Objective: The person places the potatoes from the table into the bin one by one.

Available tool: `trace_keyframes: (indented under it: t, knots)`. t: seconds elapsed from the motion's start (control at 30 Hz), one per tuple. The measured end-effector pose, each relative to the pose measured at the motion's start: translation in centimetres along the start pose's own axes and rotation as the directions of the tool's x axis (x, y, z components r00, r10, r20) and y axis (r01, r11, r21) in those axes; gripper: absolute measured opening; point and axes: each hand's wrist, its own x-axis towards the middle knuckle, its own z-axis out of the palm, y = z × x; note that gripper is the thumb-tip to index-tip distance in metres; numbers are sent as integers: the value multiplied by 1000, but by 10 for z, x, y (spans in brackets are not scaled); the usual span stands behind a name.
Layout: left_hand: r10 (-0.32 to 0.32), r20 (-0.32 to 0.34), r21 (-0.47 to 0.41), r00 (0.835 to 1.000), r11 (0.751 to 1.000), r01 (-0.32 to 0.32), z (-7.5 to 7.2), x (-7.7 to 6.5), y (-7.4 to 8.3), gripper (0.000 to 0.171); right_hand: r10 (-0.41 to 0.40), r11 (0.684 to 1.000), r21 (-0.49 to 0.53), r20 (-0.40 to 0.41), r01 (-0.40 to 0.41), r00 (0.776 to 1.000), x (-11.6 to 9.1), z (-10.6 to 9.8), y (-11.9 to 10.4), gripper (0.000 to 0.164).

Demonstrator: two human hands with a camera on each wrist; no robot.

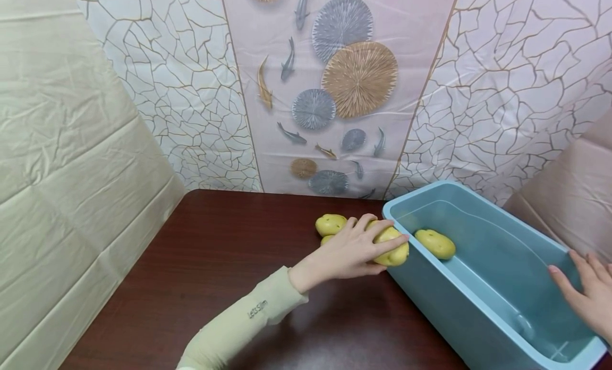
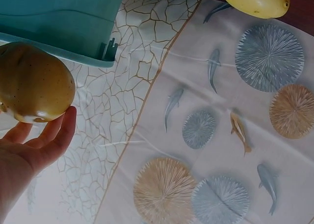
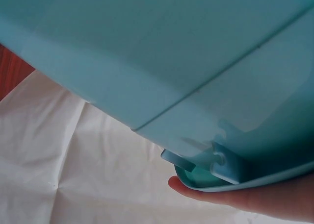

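Observation:
My left hand (image 1: pixel 346 250) grips a yellow potato (image 1: pixel 394 254) beside the near-left rim of a blue plastic bin (image 1: pixel 459 327). From the left wrist view, fingers curl round that potato (image 2: pixel 37 82) and the bin's edge is close behind it. Inside the bin, another potato (image 1: pixel 436 244) lies by the left wall at the far end. Just beyond my left wrist, a potato (image 1: pixel 330 224) rests on the table, with part of another showing below it. My right hand (image 1: pixel 593 295) holds the bin's right rim, its thumb over the inner side; the right wrist view shows only one digit along the rim (image 3: pixel 255 197).
The dark red-brown table (image 1: pixel 229 242) extends to the left of the bin. Patterned cloth (image 1: pixel 306 93) hangs behind the table, and plain pale cloth (image 1: pixel 71 200) stands along its left side.

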Motion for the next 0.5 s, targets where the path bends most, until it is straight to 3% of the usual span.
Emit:
trace_keyframes:
  t: [0.27,0.5]
  knots:
    - [0,29,7,1000,1000,-1,-2,12,1,63,9,1000,-10,6,-9,1000,0,0,0,81]
    - [19,6,10,1000,1000,-19,1,20,0,63,21,1000,-22,21,-21,1000,2,-1,1,84]
